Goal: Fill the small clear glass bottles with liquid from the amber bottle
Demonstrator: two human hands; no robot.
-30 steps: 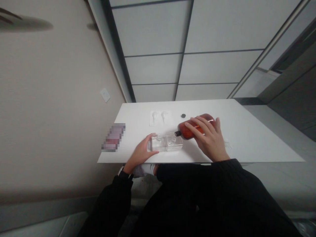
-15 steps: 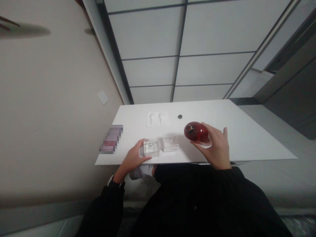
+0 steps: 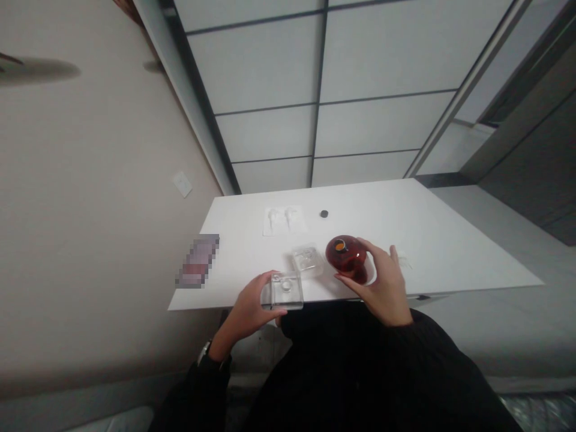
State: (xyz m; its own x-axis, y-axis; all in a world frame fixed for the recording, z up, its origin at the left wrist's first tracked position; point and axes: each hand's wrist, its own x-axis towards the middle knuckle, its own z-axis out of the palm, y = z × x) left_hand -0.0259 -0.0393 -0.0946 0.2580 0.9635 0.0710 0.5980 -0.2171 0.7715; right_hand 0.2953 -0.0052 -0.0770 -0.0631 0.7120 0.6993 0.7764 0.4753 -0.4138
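My left hand (image 3: 249,311) grips a clear square glass bottle (image 3: 283,290) and holds it at the near edge of the white table (image 3: 432,240). A second clear square bottle (image 3: 308,260) stands on the table just beyond it. My right hand (image 3: 382,282) is wrapped round a dark red round bottle (image 3: 345,254) that stands upright with its open neck towards me. Both arms wear black sleeves, and a watch shows on the left wrist.
A small black cap (image 3: 324,213) lies further back on the table. A white sheet with two small clear funnels (image 3: 283,219) lies at the back left. A blurred-out pinkish item (image 3: 198,260) rests on the table's left edge. Frosted glass panels rise behind the table.
The red bottle went from tilted on its side over the clear bottles to upright in my right hand. My left hand drew one clear bottle away from the other, toward the table's near edge.
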